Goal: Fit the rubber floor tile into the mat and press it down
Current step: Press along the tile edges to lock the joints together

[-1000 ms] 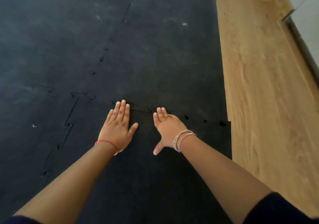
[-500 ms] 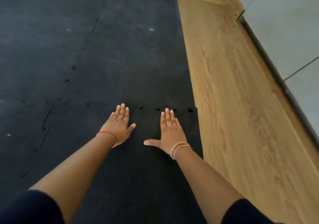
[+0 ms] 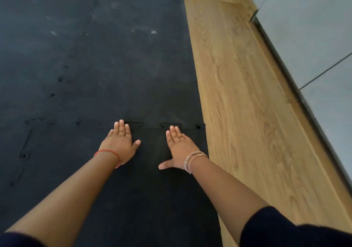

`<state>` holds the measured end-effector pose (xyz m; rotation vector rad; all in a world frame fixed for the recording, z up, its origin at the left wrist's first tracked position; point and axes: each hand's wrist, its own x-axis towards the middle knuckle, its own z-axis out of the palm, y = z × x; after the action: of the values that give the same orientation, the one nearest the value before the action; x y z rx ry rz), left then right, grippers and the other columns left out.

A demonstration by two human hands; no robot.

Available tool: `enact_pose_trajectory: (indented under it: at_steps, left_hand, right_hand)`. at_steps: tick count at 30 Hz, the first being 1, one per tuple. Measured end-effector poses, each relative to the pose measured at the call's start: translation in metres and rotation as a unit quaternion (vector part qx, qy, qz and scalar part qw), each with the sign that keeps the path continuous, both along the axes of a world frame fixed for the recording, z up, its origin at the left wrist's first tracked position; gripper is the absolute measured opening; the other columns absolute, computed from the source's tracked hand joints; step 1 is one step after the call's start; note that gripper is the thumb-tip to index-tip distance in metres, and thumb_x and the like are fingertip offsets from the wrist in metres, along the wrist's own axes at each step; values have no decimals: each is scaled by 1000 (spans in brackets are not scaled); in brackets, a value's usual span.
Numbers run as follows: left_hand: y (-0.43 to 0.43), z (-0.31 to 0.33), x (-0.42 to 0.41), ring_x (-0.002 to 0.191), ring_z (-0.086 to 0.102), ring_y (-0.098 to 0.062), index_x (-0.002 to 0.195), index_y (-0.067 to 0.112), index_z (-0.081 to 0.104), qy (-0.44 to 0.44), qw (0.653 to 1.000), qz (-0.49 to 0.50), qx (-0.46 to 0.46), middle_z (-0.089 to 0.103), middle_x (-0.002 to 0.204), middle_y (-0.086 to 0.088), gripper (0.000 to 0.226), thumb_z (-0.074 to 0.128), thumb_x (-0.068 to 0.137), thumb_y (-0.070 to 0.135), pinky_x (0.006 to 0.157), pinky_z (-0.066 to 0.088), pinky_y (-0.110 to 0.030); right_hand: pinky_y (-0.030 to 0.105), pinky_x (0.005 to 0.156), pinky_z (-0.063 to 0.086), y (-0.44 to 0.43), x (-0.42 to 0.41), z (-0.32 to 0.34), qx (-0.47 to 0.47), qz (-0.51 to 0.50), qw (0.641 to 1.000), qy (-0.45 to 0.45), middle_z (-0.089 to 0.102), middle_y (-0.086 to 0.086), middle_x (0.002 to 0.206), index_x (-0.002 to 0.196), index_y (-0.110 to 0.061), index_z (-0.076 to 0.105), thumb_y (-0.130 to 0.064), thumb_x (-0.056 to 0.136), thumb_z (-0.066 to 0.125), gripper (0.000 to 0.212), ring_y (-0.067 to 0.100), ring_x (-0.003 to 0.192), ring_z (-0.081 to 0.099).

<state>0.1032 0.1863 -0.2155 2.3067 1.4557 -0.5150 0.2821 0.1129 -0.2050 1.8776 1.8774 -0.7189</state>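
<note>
A black rubber floor tile (image 3: pixel 150 186) lies under my arms at the near right corner of the black mat (image 3: pixel 118 66). Its far edge meets the mat along a jigsaw seam (image 3: pixel 152 126) with tab outlines still showing. My left hand (image 3: pixel 120 143) lies flat, palm down, on the tile with its fingertips at the seam. My right hand (image 3: pixel 179 147) is also flat on the tile, fingers together, thumb spread out to the left, fingertips touching a tab at the seam. Neither hand holds anything.
Bare wooden floor (image 3: pixel 247 104) runs along the mat's right edge. A grey wall (image 3: pixel 314 37) with a dark baseboard rises at the right. Other jigsaw seams (image 3: pixel 24 151) cross the mat at the left.
The view has swung to the right, showing more floor and wall. Both hands shifted right along the seam; my right hand turned from angled to flat with fingers pointing forward.
</note>
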Motion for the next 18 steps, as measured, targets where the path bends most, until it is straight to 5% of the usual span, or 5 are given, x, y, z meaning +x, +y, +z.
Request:
enact_pose_trajectory:
  at_steps: [6,18]
  left_hand:
    - [-45,-23,50,138,-19,-17,140,8,-12,-126,980,-124,89,-16,153,-9,64,13,94,45,110,-12,-30]
    - [-41,-43,74,132,-25,-11,134,16,-20,-163,969,-124,139,-22,148,-1,61,-6,86,51,109,-13,-28]
  right_hand:
    - [37,115,-6,-40,21,-19,154,-159,975,-1,-20,12,154,142,-6,-15,-82,67,37,119,24,141,-20]
    - [38,115,-3,-32,43,-10,51,-150,987,-1,-19,18,153,141,-2,-14,-78,68,45,121,29,141,-15]
